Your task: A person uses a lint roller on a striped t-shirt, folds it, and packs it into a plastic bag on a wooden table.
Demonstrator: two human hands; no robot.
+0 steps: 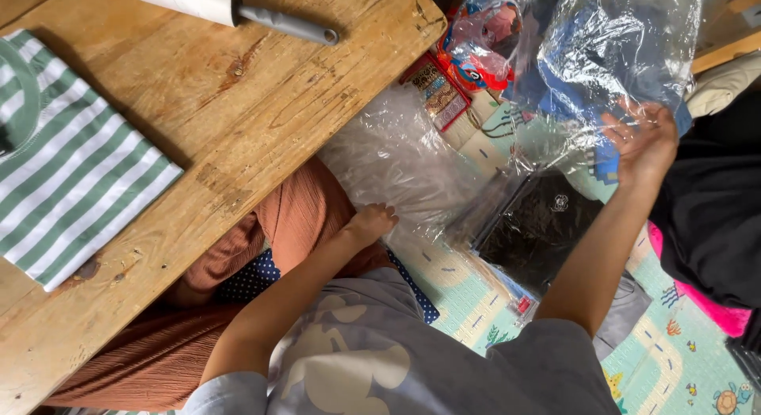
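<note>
A clear plastic bag (614, 58) holding blue fabric sits far right; a crumpled clear bag (396, 157) lies centre; a bagged black garment (539, 225) rests near right; a red-edged printed packet (437, 90) lies beyond.
</note>
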